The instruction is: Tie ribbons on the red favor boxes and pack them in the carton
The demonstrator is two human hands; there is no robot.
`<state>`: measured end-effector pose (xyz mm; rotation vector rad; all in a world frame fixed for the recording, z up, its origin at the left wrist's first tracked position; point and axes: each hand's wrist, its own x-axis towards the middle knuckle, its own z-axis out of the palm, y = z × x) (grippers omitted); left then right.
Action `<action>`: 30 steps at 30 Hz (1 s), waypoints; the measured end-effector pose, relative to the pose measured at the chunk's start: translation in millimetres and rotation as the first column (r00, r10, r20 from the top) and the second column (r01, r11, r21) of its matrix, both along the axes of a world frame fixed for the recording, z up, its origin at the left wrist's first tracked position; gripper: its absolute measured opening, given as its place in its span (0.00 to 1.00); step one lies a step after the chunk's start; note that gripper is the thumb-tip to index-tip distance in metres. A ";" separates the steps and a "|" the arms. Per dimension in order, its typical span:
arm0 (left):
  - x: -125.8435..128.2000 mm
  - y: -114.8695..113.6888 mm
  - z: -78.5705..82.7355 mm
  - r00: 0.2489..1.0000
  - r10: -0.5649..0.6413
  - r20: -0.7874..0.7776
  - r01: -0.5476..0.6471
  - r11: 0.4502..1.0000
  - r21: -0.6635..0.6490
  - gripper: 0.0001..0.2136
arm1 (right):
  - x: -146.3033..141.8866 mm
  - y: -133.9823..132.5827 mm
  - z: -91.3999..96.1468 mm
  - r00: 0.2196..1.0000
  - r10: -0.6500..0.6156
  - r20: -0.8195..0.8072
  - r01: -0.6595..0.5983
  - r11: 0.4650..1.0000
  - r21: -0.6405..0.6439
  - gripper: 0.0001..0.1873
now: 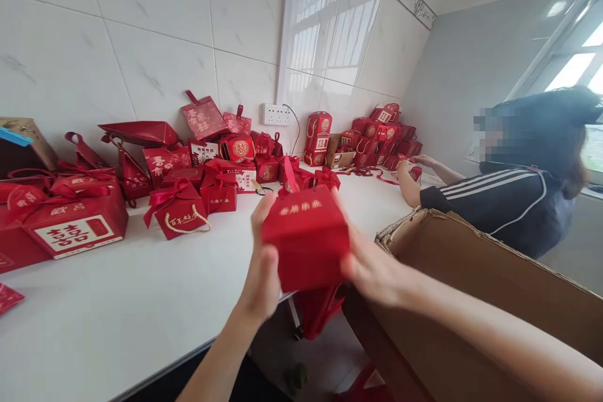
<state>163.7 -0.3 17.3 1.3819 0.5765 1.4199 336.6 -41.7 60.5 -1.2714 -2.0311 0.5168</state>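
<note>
Between my two hands is a red gift box (306, 245) with gold lettering on its upper face and a pink-red ribbon end sticking up behind it. My left hand (264, 270) grips its left side, thumb toward me. On the right side, my right hand (365, 257) presses against the box, its fingers partly hidden and slightly blurred. The box is held up over the front edge of the white table (155, 301). Nearest on the table stands a red box with a bow and rope handle (181, 217).
Many red gift boxes (226, 151) line the wall, with another pile (384, 132) at the far right. A large open cardboard box (485, 282) stands at my right. Beyond it a person in a dark striped shirt (509, 201) handles red items. A socket strip (276, 114) is on the wall.
</note>
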 end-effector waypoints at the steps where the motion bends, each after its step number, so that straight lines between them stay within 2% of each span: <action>1: 2.9 2.5 1.3 0.998 -0.046 0.032 0.046 0.999 -0.010 0.35 | -2.5 3.4 -1.2 1.000 -0.029 -0.006 0.029 0.999 0.045 0.52; 2: 5.5 5.3 3.1 0.995 -0.083 0.059 0.084 0.996 -0.011 0.36 | -5.0 6.9 -2.4 0.999 -0.048 -0.012 0.049 0.995 0.083 0.51; 6: 9.6 14.4 12.1 0.984 -0.033 0.177 0.020 0.997 0.078 0.36 | -13.5 18.3 -5.8 0.998 -0.041 -0.040 0.051 0.955 0.293 0.48; 9: 5.1 15.5 15.5 0.985 -0.050 0.166 0.039 0.997 0.067 0.33 | -16.6 21.0 -5.3 0.996 -0.074 -0.052 0.087 0.939 0.332 0.41; 11: -1.2 15.1 14.0 0.985 -0.071 0.157 0.058 0.995 0.086 0.35 | -15.6 20.2 -3.7 0.998 -0.055 -0.009 0.055 0.922 0.384 0.41; 13: -8.8 15.5 10.7 0.990 -0.057 0.128 0.047 0.995 0.083 0.33 | -11.5 19.0 -2.5 0.997 -0.062 0.033 0.038 0.866 0.498 0.45; 15: -15.2 16.5 8.1 0.993 -0.042 0.110 0.039 0.999 0.029 0.29 | -5.8 18.6 -3.1 0.991 -0.111 0.067 0.043 0.767 0.640 0.52; 16: -17.4 16.7 7.6 0.991 -0.065 0.118 0.068 0.998 -0.019 0.27 | -3.4 18.5 -4.4 0.985 -0.145 0.091 0.042 0.722 0.691 0.53; 17: -18.6 16.5 7.9 0.983 -0.113 0.144 0.125 0.989 -0.077 0.26 | -1.9 18.4 -6.3 0.975 -0.179 0.128 0.036 0.702 0.711 0.51; 18: -18.9 15.9 8.6 0.966 -0.181 0.184 0.207 0.969 -0.138 0.26 | -1.7 17.8 -8.6 0.963 -0.205 0.176 0.027 0.719 0.694 0.45; 20: -17.7 13.8 10.5 0.907 -0.317 0.276 0.383 0.895 -0.231 0.28 | -5.7 14.6 -13.4 0.940 -0.201 0.277 0.006 0.819 0.574 0.28; 22: -15.7 12.3 10.6 0.874 -0.366 0.318 0.457 0.843 -0.284 0.29 | -13.3 7.8 -17.8 0.927 -0.102 0.360 -0.060 0.909 0.412 0.16; 23: -15.0 12.2 9.3 0.879 -0.358 0.316 0.451 0.839 -0.305 0.29 | -16.7 3.4 -20.0 0.919 -0.035 0.392 -0.112 0.932 0.346 0.14; 26: -15.7 15.1 0.3 0.913 -0.313 0.263 0.390 0.858 -0.333 0.28 | -16.5 -11.0 -30.2 0.904 0.097 0.417 -0.220 0.941 0.257 0.13; 28: -17.6 17.7 -7.1 0.928 -0.293 0.230 0.355 0.884 -0.304 0.29 | -6.4 -18.7 -39.2 0.936 0.042 0.350 -0.161 0.934 0.318 0.18; 30: -18.8 19.4 -12.6 0.948 -0.248 0.201 0.294 0.923 -0.250 0.31 | 6.5 -23.4 -44.5 0.969 -0.105 0.225 -0.009 0.892 0.452 0.33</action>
